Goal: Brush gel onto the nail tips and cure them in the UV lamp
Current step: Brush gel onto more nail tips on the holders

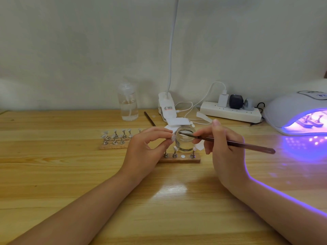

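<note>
The left hand (148, 147) pinches a nail tip (173, 138) beside the glass jar (185, 140) of clear gel. The right hand (224, 149) grips a brush (235, 144), bristles in the jar. Wooden stands glow inside the lamp (290, 110).

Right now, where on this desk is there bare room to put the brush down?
Bare wood lies left of the far nail-tip rack, and along the near edge between the forearms. It is crowded around the glass jar, the near rack and the UV lamp.

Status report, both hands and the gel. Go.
Left hand pinches a nail tip. Right hand holds brush, bristles in gel jar. Nothing in the way.
</note>
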{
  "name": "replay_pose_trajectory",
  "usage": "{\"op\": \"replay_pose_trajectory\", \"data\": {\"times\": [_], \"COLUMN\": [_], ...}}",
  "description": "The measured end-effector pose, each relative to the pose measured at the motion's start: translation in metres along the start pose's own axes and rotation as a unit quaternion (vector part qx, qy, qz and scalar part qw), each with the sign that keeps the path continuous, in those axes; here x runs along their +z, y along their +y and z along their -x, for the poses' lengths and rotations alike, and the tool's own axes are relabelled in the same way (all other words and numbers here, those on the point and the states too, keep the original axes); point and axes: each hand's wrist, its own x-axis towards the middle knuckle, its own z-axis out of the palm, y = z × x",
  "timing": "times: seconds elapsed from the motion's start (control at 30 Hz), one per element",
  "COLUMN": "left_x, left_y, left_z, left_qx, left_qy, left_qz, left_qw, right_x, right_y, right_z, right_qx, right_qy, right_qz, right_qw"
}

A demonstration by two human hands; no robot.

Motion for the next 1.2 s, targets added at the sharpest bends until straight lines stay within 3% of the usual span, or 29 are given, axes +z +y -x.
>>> {"op": "replay_pose_trajectory", "data": {"times": [0.47,0.67,1.2], "left_x": [-0.0015,-0.0013,-0.0007], "left_y": [0.0027,0.0030,0.0029], "left_z": [0.0002,0.0002,-0.0007], "left_qx": [-0.036,-0.040,-0.059], "left_qy": [-0.009,-0.008,-0.020], "left_qz": [-0.011,-0.011,-0.019], "left_qw": [0.999,0.999,0.998], "right_x": [0.0035,0.0017,0.0024], "right_y": [0.0011,0.0013,0.0007], "right_z": [0.0050,0.0035,0.0030], "right_qx": [-0.014,0.004,0.006], "right_qy": [-0.056,-0.042,-0.043], "right_qz": [0.040,-0.012,0.002], "right_qw": [0.998,0.999,0.999]}}
